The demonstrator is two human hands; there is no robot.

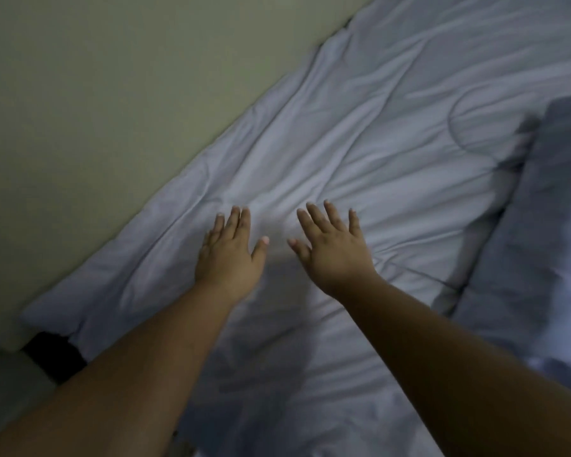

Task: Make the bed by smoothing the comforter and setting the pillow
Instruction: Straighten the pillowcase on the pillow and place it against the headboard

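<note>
A pale grey-white comforter point(376, 133) covers the bed, wrinkled with long folds and a stitched curved seam. My left hand point(229, 250) lies flat on it, palm down, fingers spread toward the wall. Just to its right my right hand point(332, 247) is also flat and spread on the fabric, holding nothing. Both forearms reach in from the bottom of the view. A darker grey pillow point(534, 232) lies at the right edge, partly cut off by the frame.
A beige wall point(96, 110) runs diagonally along the far side of the bed, touching the comforter's edge. A dark gap point(55, 357) shows at the lower left corner of the bed beside the wall.
</note>
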